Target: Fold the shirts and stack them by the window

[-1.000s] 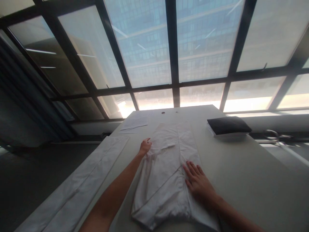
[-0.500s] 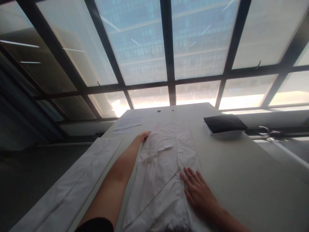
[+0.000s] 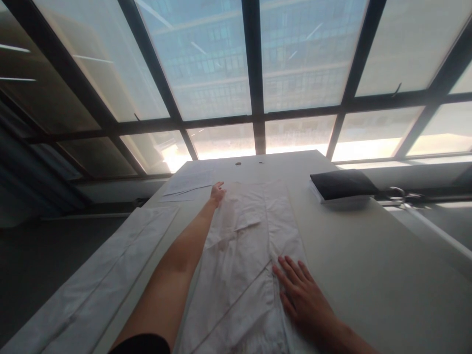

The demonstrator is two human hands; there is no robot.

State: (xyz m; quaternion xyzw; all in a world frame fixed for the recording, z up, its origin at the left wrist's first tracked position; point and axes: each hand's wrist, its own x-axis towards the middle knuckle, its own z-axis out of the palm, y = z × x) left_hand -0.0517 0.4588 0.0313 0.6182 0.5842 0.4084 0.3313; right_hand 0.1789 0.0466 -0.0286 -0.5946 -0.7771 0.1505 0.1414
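Note:
A white garment (image 3: 250,246) lies spread lengthwise on the pale table (image 3: 368,255), folded along its length with creases showing. My left hand (image 3: 217,192) reaches far forward to the garment's far left corner and touches its edge; the fingers look loosely curled at the cloth. My right hand (image 3: 300,290) rests flat on the near right part of the garment, fingers stretched out and apart.
A second white cloth (image 3: 99,280) lies along the table's left edge. Paper sheets (image 3: 188,184) sit at the far left. A dark folded item on white sheets (image 3: 341,186) lies at the right. Large windows stand behind the table.
My left hand has slid forward along the garment's left edge to its far corner, and the cloth now lies stretched out longer. My right hand stays flat in about the same place.

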